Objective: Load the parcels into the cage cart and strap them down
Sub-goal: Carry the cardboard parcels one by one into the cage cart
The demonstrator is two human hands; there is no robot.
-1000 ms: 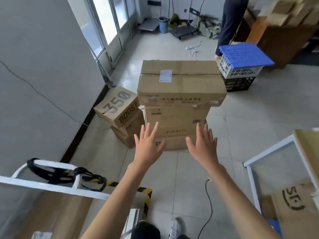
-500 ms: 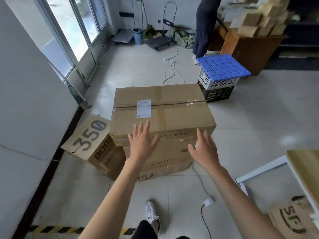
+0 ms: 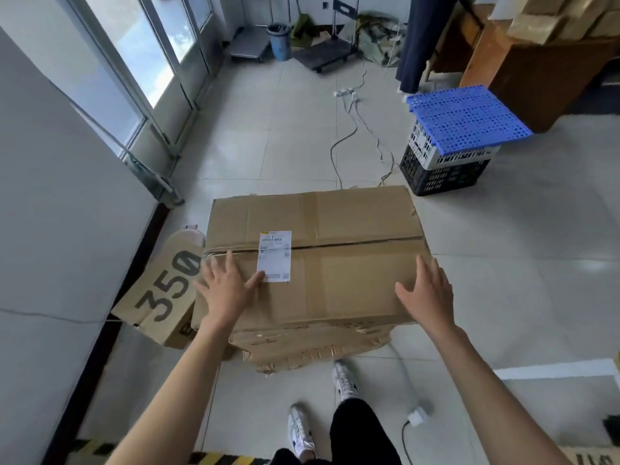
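A large brown cardboard parcel [image 3: 335, 263] with a white shipping label [image 3: 275, 256] tops a stack of flatter cardboard boxes [image 3: 312, 347] on the tiled floor. My left hand [image 3: 228, 290] lies with spread fingers over the parcel's left top edge, thumb near the label. My right hand [image 3: 426, 297] is open at the parcel's right near corner, fingers straight. A shoe box marked "350" [image 3: 161, 297] leans at the stack's left side. The cage cart is out of view except a white bar [image 3: 553, 372] at the right.
A grey wall [image 3: 50, 229] runs along the left, with glass doors beyond. Stacked plastic crates [image 3: 446, 159] under a blue lid stand at the back right. Cables [image 3: 355, 129] cross the floor. A person stands at the far back beside a wooden desk. A plug [image 3: 416, 419] lies near my feet.
I have stepped closer to the stack. Both hands have come forward from in front of the boxes to the top parcel's left and right sides.
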